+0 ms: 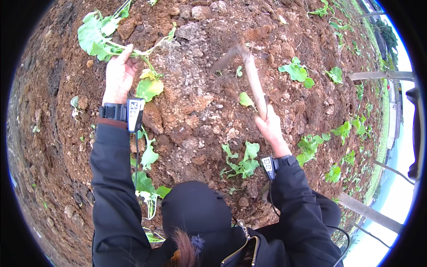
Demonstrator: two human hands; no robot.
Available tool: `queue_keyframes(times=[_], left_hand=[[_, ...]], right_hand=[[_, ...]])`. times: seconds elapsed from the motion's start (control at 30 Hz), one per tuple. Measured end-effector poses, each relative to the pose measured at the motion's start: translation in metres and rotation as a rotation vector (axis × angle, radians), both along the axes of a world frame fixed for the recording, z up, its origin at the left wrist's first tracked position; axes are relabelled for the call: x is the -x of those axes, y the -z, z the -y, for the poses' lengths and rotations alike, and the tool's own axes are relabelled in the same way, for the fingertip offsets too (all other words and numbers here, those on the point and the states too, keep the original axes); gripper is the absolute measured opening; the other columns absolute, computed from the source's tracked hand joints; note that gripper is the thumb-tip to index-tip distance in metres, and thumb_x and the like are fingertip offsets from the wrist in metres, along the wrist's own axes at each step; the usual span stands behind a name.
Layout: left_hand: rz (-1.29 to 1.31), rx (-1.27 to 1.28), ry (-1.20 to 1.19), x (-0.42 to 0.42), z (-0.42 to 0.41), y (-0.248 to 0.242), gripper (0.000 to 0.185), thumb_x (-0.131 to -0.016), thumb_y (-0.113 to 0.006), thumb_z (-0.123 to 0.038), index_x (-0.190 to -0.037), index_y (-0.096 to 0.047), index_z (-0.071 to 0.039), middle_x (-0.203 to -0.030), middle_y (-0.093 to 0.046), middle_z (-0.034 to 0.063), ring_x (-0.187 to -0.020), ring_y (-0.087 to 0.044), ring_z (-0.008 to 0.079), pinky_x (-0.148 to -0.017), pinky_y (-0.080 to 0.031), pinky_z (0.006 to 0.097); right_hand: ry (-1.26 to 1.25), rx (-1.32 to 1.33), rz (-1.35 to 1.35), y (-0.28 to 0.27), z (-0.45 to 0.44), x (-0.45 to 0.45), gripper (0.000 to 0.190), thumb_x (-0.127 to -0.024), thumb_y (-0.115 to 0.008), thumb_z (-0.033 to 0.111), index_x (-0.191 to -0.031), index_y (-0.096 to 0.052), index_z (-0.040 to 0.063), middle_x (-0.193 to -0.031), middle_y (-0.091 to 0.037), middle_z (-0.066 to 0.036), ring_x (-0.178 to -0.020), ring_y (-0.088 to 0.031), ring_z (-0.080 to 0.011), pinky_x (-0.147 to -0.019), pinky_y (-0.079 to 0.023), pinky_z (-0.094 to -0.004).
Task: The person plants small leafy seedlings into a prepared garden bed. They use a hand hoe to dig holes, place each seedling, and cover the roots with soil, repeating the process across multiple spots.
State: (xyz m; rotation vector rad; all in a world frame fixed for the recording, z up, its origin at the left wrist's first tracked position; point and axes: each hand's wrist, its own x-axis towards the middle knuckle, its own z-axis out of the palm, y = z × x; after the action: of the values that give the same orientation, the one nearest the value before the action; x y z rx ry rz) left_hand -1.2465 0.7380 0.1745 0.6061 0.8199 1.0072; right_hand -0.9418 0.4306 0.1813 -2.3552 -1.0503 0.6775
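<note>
Between the thumb and fingers of my left hand (121, 75) is the stem of a leafy green seedling (95, 35). Its thin bare roots (169, 43) point to the right, and a yellowing leaf (150, 87) hangs below. My right hand (271, 126) grips the wooden handle of a small hand hoe (255, 81). The hoe's blade, blurred, is at the upper left end of the handle, over the loose brown soil (196, 110). Close to the blade, a tiny seedling (239, 71) pokes out of the ground, and a pale green leaf (246, 99) lies beside the handle.
Just before my knee (196, 207) grows a leafy plant (245, 162). Several more plants stand to the right, one of them a broad-leaved seedling (297, 71). Loose seedlings (146, 190) lie by my left sleeve. Tree trunks (380, 75) rise along the right side.
</note>
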Motion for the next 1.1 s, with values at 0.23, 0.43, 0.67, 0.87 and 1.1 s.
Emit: queue_keyframes(times=[0.23,0.43,0.67,0.87,1.1], left_hand=[[-0.101,-0.071,-0.068,-0.051,0.014,-0.004,0.018,-0.081,-0.065,-0.009,-0.094,-0.055,-0.002,-0.079,-0.061,0.0067,-0.062,-0.062,0.0177,-0.052,-0.053,0.0278],[-0.171,-0.172,-0.119,-0.081,0.015,0.003,0.019,-0.080,-0.068,-0.009,-0.095,-0.056,-0.005,-0.080,-0.062,0.0061,-0.063,-0.061,0.0160,-0.054,-0.053,0.0276],[-0.573,-0.517,-0.072,-0.166,0.023,0.040,0.020,-0.078,-0.068,-0.009,-0.094,-0.059,0.000,-0.079,-0.064,0.0090,-0.061,-0.062,0.0146,-0.052,-0.055,0.0270],[-1.089,-0.749,0.162,-0.218,0.035,0.081,0.021,-0.075,-0.068,-0.016,-0.092,-0.066,-0.003,-0.070,-0.066,0.0085,-0.062,-0.064,0.0165,-0.062,-0.051,0.0329],[-1.300,-0.964,0.336,-0.234,0.054,0.107,0.033,-0.073,-0.066,-0.016,-0.103,-0.063,-0.004,-0.081,-0.065,0.0178,-0.079,-0.063,0.0333,-0.072,-0.050,0.0393]], right_hand=[[0.040,-0.030,0.084,0.050,-0.032,0.005,0.027,-0.075,-0.059,0.020,-0.092,-0.047,0.003,-0.076,-0.059,-0.025,-0.076,-0.061,-0.0416,-0.067,-0.050,-0.0451],[0.123,-0.019,-0.027,0.021,0.000,-0.017,0.030,-0.075,-0.060,0.021,-0.091,-0.046,0.000,-0.076,-0.060,-0.025,-0.073,-0.062,-0.0385,-0.064,-0.050,-0.0427],[0.047,-0.021,0.008,0.068,-0.004,0.003,0.032,-0.074,-0.057,0.019,-0.098,-0.048,0.000,-0.086,-0.061,-0.025,-0.084,-0.061,-0.0404,-0.075,-0.049,-0.0430],[0.171,0.130,-0.150,0.090,0.043,-0.005,0.037,-0.071,-0.061,0.022,-0.098,-0.046,0.000,-0.083,-0.060,-0.026,-0.082,-0.060,-0.0417,-0.074,-0.049,-0.0438],[0.185,0.089,-0.139,0.083,0.050,0.003,0.035,-0.072,-0.062,0.022,-0.094,-0.043,0.002,-0.080,-0.060,-0.026,-0.077,-0.060,-0.0416,-0.070,-0.048,-0.0446]])
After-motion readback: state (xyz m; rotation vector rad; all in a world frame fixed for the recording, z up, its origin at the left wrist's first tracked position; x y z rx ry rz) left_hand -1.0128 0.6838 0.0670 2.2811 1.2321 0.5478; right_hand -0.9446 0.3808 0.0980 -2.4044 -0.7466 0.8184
